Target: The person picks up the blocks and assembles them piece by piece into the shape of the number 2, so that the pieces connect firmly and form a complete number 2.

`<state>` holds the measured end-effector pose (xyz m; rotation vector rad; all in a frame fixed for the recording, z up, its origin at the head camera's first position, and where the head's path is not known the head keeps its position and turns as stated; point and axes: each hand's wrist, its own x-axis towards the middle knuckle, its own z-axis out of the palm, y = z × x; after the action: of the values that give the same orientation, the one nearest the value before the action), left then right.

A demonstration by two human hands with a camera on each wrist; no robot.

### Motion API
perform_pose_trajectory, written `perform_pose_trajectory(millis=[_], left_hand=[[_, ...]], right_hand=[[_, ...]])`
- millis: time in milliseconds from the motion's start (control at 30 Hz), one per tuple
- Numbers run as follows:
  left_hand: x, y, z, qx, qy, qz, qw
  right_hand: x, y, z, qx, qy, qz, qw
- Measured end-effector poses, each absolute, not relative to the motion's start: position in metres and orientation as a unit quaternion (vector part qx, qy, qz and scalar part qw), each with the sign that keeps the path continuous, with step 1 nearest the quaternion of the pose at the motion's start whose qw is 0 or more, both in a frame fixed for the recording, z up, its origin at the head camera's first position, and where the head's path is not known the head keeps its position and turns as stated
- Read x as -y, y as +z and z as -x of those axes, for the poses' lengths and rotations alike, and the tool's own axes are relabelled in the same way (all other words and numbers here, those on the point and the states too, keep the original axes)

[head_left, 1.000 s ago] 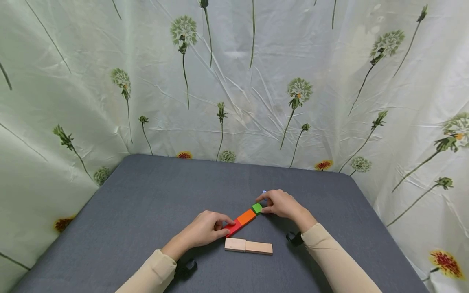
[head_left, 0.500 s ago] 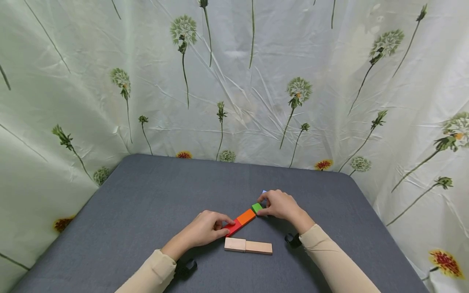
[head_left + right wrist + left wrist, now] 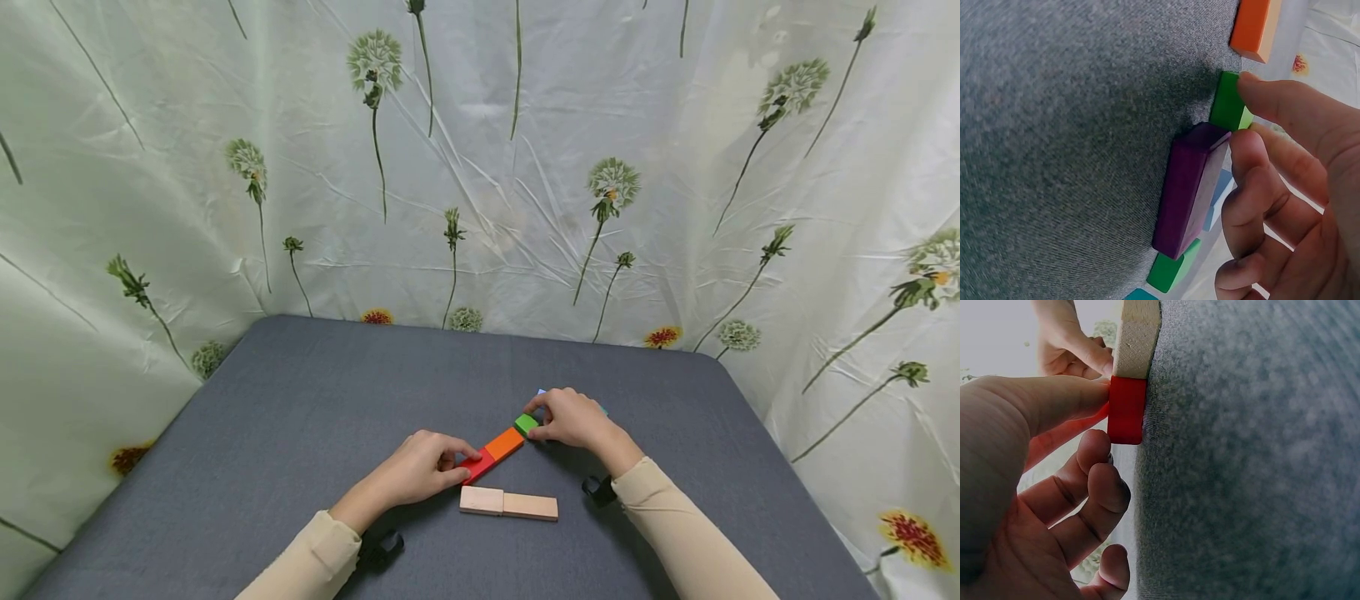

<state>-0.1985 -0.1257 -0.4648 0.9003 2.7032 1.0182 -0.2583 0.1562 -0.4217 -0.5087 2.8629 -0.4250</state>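
My left hand (image 3: 416,468) pinches the red block (image 3: 478,467) at the near end of a slanting row on the table. Thumb and forefinger lie along its sides, the other fingers bent loosely below in the left wrist view. An orange block (image 3: 505,445) adjoins the red one. Past a small gap, my right hand (image 3: 576,419) pinches a small green block (image 3: 525,424) between thumb and forefinger. Close by that block in the right wrist view lies a purple block (image 3: 1186,194), which the right hand hides from the head view.
Two plain wooden blocks (image 3: 508,503) lie end to end nearer me. Beyond the purple block are a light blue block (image 3: 1218,199), another green block (image 3: 1172,267) and a teal one (image 3: 1141,294). A flowered cloth (image 3: 510,275) hangs behind the dark grey table (image 3: 337,392).
My right hand has moved slightly left, its thumb now closer against the green block. A bit of teal shows behind that hand. The left hand has stayed on the red block.
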Motion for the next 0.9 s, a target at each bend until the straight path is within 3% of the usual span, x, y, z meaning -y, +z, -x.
perform_pose_trajectory(millis=[900], left_hand=[[0.1258, -0.4646, 0.1987, -0.893, 0.335, -0.293, 0.062]], right_hand=[[-0.1588, -0.4210, 0.2615, -0.948, -0.179, 0.232, 0.127]])
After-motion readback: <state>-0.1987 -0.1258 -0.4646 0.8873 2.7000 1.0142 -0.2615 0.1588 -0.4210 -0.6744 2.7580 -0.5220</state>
